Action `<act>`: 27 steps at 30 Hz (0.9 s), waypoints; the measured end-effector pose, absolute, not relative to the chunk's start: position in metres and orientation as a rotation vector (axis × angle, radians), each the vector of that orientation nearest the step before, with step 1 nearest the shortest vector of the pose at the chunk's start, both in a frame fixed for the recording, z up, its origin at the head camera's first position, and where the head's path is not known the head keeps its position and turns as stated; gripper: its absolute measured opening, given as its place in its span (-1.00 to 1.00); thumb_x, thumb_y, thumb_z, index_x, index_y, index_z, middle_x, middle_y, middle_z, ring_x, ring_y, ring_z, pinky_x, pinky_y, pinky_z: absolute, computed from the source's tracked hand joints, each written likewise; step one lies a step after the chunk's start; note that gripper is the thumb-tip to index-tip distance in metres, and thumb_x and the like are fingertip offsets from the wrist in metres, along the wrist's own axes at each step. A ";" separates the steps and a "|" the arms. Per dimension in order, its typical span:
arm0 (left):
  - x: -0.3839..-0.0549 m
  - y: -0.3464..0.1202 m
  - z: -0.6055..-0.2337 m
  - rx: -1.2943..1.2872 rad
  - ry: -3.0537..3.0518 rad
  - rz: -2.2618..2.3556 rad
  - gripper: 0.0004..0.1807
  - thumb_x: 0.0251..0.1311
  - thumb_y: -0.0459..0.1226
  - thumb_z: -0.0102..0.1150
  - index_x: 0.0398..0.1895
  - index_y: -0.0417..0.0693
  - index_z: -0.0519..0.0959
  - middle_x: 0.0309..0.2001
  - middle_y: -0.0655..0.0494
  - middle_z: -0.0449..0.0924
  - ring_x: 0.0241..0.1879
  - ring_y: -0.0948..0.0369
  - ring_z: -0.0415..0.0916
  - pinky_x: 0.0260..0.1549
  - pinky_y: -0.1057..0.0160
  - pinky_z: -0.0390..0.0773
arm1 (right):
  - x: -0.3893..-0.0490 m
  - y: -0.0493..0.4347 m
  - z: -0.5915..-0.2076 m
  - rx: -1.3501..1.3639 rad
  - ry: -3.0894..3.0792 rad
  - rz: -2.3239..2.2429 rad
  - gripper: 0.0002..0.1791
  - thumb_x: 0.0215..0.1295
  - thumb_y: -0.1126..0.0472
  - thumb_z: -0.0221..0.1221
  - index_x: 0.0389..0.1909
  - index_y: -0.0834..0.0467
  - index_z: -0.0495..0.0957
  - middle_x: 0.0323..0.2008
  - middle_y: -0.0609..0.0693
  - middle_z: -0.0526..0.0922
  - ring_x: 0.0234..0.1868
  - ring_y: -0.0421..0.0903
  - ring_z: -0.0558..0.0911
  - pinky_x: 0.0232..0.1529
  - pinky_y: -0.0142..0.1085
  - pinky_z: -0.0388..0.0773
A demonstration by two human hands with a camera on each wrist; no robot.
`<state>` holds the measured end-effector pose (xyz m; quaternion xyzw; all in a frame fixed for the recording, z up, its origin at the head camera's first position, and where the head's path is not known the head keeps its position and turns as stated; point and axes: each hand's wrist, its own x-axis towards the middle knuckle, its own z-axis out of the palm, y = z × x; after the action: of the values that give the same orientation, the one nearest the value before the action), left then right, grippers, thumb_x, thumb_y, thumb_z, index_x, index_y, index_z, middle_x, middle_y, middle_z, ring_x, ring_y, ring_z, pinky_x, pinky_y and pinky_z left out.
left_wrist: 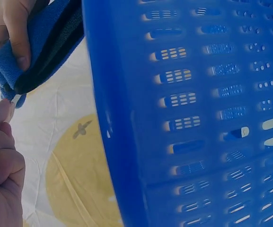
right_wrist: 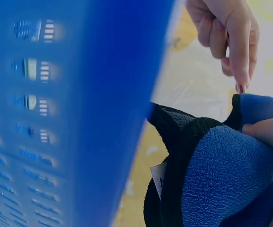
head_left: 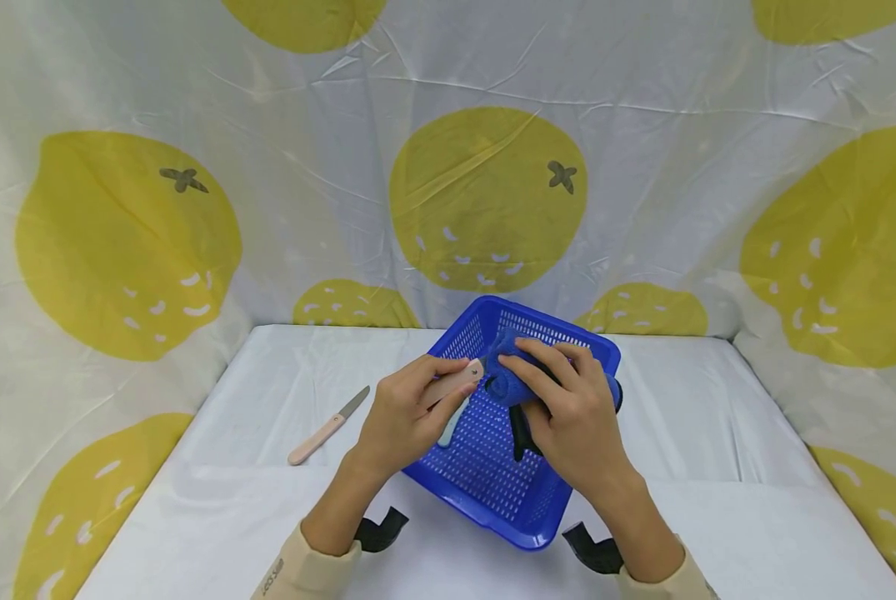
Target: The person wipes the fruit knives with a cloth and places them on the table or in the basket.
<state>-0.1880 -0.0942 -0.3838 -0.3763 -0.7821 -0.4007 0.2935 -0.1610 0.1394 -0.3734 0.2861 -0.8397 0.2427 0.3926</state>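
My left hand (head_left: 397, 415) grips the pale pink handle of a knife (head_left: 448, 386), with the thumb along one side and fingers along the other. My right hand (head_left: 577, 421) pinches a blue towelling cloth (head_left: 509, 385) with black edging around the knife's blade, which is mostly hidden in the folds. In the right wrist view the cloth (right_wrist: 221, 175) hangs in thick folds, a small white label showing. Both hands are above a blue perforated plastic basket (head_left: 485, 458). A mint-coloured handle (head_left: 453, 423) lies inside it, partly behind the left hand.
A second pink-handled knife (head_left: 327, 429) lies on the white-covered table left of the basket, blade pointing away. Behind the table hangs a white curtain (head_left: 658, 192) printed with yellow lemons. Black curved wrist mounts (head_left: 382, 531) stick out beside both forearms.
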 end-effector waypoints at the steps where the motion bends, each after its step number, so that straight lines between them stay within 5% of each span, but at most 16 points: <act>1: -0.188 -0.095 -0.384 -1.000 -2.085 -1.073 -0.70 0.21 -0.38 0.42 0.00 -0.22 0.64 -0.09 -0.08 0.74 -0.24 0.13 0.75 -0.30 0.33 0.74 | -0.162 0.141 -0.373 0.719 -2.127 0.621 -0.53 0.18 0.42 0.30 0.12 0.06 0.72 0.24 0.08 0.64 0.16 0.19 0.50 0.19 0.13 0.46; 27: -0.186 -0.096 -0.381 -1.044 -2.070 -1.145 -0.70 0.20 -0.41 0.43 -0.01 -0.22 0.65 -0.06 -0.07 0.75 -0.26 0.15 0.74 -0.35 0.41 0.71 | -0.180 0.192 -0.369 0.472 -2.052 0.732 -0.53 0.19 0.48 0.33 0.12 0.11 0.72 0.25 0.16 0.62 0.12 0.28 0.48 0.12 0.13 0.42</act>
<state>-0.1860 -0.0964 -0.3806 -0.3883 -0.7698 -0.4259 0.2743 -0.1801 0.1916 -0.3692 0.1901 -0.8265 0.2947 0.4404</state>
